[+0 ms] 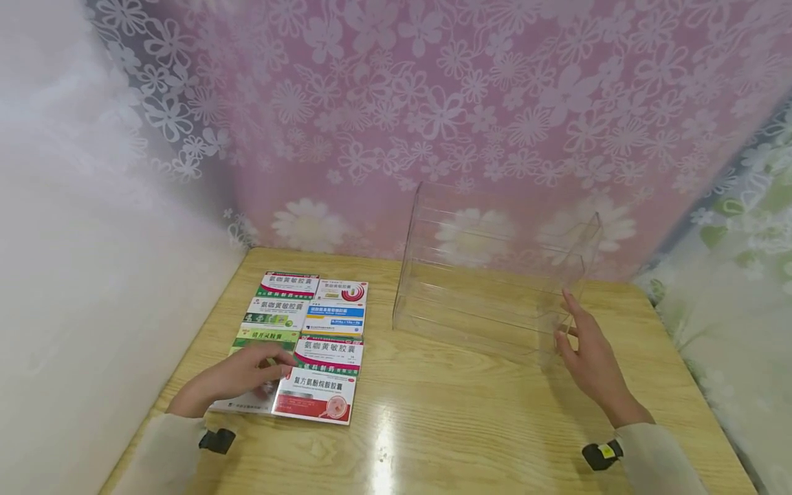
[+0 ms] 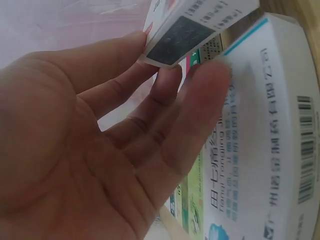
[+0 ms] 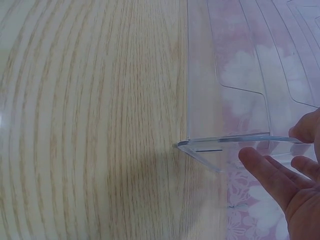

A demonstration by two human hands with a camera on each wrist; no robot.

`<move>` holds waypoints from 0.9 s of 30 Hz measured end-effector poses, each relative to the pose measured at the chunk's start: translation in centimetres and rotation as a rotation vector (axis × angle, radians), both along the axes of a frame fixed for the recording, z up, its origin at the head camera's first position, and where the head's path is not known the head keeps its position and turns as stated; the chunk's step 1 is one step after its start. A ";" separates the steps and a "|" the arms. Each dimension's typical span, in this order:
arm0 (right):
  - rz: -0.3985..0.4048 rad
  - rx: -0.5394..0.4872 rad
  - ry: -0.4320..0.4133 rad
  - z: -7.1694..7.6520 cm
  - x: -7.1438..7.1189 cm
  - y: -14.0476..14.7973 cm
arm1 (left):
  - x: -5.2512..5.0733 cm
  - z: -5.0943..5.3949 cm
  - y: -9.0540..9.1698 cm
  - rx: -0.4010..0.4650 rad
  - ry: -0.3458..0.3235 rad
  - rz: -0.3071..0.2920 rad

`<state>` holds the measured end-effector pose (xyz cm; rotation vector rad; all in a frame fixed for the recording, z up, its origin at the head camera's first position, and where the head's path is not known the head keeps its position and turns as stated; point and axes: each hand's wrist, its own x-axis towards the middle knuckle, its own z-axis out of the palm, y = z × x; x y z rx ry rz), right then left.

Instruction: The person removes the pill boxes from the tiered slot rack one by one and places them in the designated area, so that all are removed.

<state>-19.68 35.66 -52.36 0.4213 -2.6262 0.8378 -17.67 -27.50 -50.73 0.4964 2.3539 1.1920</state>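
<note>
My left hand (image 1: 247, 371) pinches the left edge of a white-and-red medicine box (image 1: 317, 397), the nearest one in the right column. The left wrist view shows the thumb and fingertips at a corner of this box (image 2: 182, 37), which has a dark square on its end. Just beneath that hand is a white medicine box with a barcode (image 2: 270, 130), partly hidden in the head view. My right hand (image 1: 590, 357) grips the right side panel of a clear plastic tiered rack (image 1: 482, 302). Seen from the right wrist, thumb and fingers lie on opposite sides of the panel (image 3: 235, 140).
Two columns of medicine boxes lie on the wooden table (image 1: 433, 412), among them a blue-and-white box (image 1: 334, 320) and a green box (image 1: 266, 337). Behind the table hangs a pink flowered curtain (image 1: 371, 137). A white wall surface (image 1: 93, 275) borders the left side.
</note>
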 end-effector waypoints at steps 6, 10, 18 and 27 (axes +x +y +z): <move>-0.005 0.001 -0.007 0.1 0.1 -0.1 | 0.0 -0.8 -0.2 -0.071 0.019 0.022; -0.003 -0.001 -0.014 0.2 0.1 -0.1 | 0.0 -1.0 -0.1 -0.081 0.039 0.035; 0.005 -0.013 -0.009 0.1 0.1 -0.2 | 0.2 -1.2 1.1 -0.177 0.076 0.058; 0.012 -0.023 -0.004 0.2 0.1 -0.3 | 0.6 -0.9 2.4 -0.382 0.123 0.152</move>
